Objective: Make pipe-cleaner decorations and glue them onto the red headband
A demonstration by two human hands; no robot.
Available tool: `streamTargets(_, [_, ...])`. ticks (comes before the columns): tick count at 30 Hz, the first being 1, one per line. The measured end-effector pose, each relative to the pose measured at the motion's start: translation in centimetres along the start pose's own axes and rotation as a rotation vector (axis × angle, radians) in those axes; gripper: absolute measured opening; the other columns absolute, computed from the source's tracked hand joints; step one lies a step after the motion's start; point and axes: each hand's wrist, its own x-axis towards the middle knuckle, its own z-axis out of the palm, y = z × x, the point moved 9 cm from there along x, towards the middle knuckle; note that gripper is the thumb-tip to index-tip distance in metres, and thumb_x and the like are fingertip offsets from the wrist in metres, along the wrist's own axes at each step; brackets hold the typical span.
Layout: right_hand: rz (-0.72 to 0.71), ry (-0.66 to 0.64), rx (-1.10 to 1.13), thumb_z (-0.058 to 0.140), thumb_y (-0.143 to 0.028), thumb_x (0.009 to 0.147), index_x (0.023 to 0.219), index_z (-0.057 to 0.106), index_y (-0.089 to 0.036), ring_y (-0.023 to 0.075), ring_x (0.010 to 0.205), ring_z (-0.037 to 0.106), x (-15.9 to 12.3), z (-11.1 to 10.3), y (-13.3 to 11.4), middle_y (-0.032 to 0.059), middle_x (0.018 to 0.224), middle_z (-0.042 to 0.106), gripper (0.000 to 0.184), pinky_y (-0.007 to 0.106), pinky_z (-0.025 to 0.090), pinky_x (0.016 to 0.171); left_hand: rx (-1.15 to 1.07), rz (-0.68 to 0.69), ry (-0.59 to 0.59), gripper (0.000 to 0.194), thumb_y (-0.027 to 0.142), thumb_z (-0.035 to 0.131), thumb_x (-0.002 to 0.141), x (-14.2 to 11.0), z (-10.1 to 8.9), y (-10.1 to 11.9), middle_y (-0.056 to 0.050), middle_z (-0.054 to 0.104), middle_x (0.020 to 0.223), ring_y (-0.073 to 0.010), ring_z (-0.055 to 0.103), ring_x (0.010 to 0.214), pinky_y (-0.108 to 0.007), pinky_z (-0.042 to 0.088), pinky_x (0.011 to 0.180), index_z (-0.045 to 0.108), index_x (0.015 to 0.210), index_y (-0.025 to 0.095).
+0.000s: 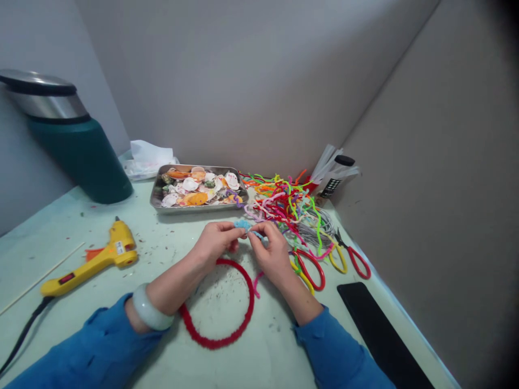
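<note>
My left hand (214, 240) and my right hand (271, 251) meet over the table, both pinching a light blue pipe cleaner (243, 223) that is bent between the fingertips. Under my wrists lies a red fuzzy ring (221, 339) flat on the pale green table (170, 254). A pink pipe cleaner piece (257, 282) sticks out below my right hand. A pale bangle sits on my left wrist, and both sleeves are blue.
A pile of coloured pipe cleaners (284, 202) lies behind the hands, beside a metal tray of shells (197, 187). Red and yellow scissors (314, 267) and a black phone (377, 329) lie at right. A yellow glue gun (95, 259) and green bin (73, 140) are at left.
</note>
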Motion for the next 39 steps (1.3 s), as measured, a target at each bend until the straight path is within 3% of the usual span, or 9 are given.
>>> streamTargets(20, [0.060, 0.058, -0.003, 0.052, -0.018, 0.079, 0.075, 0.056, -0.019, 0.0158, 0.073, 0.053, 0.0, -0.5, 0.7, 0.0004, 0.075, 0.057, 0.005, 0.028, 0.041, 0.068, 0.178, 0.027, -0.013, 0.023, 0.035, 0.065, 0.068, -0.4, 0.2, 1.0, 0.003, 0.051, 0.041, -0.0084, 0.040, 0.043, -0.022, 0.029, 0.047, 0.064, 0.061, 0.014])
streamTargets(29, [0.247, 0.018, 0.229, 0.056, -0.028, 0.080, 0.081, 0.058, -0.019, 0.0151, 0.072, 0.055, -0.1, 0.3, 2.4, 0.0003, 0.075, 0.060, 0.009, 0.027, 0.044, 0.069, -0.046, -0.011, -0.043, 0.022, 0.034, 0.070, 0.064, 0.0, 0.2, 0.0, 0.001, 0.055, 0.052, -0.0079, 0.045, 0.044, -0.023, 0.034, 0.048, 0.068, 0.068, 0.012])
streamTargets(32, [0.162, 0.079, 0.162, 0.061, -0.029, 0.079, 0.088, 0.059, -0.019, 0.0153, 0.075, 0.055, 0.1, -0.7, 1.5, 0.0018, 0.081, 0.060, 0.014, 0.028, 0.044, 0.071, -0.016, -0.015, 0.010, 0.023, 0.034, 0.070, 0.064, 0.2, -0.3, 0.0, 0.002, 0.052, 0.048, -0.0080, 0.044, 0.043, -0.023, 0.034, 0.047, 0.068, 0.068, 0.011])
streamTargets(35, [0.066, 0.079, 0.085, 0.057, -0.026, 0.081, 0.081, 0.062, -0.019, 0.0158, 0.075, 0.055, 0.2, -1.2, 0.4, 0.0028, 0.080, 0.060, 0.008, 0.029, 0.043, 0.071, 0.059, 0.009, 0.039, 0.024, 0.035, 0.069, 0.066, 0.2, -0.6, 0.4, 0.002, 0.051, 0.044, -0.0079, 0.042, 0.042, -0.022, 0.033, 0.047, 0.068, 0.068, 0.011])
streamTargets(37, [0.119, 0.053, 0.119, 0.056, -0.027, 0.082, 0.073, 0.061, -0.019, 0.0156, 0.071, 0.054, 0.4, -1.2, 0.9, 0.0020, 0.073, 0.060, 0.012, 0.029, 0.042, 0.068, 0.117, 0.024, 0.036, 0.024, 0.035, 0.068, 0.067, 0.2, -0.6, 0.6, 0.002, 0.050, 0.041, -0.0080, 0.041, 0.042, -0.022, 0.032, 0.046, 0.068, 0.067, 0.011])
streamTargets(39, [0.294, -0.013, 0.283, 0.057, -0.031, 0.080, 0.069, 0.059, -0.019, 0.0135, 0.059, 0.051, 0.4, -0.6, 2.5, -0.0003, 0.064, 0.057, 0.016, 0.027, 0.041, 0.060, 0.110, 0.029, 0.008, 0.024, 0.035, 0.069, 0.066, 0.2, -0.5, 0.7, 0.001, 0.053, 0.045, -0.0080, 0.043, 0.043, -0.022, 0.033, 0.047, 0.069, 0.067, 0.011])
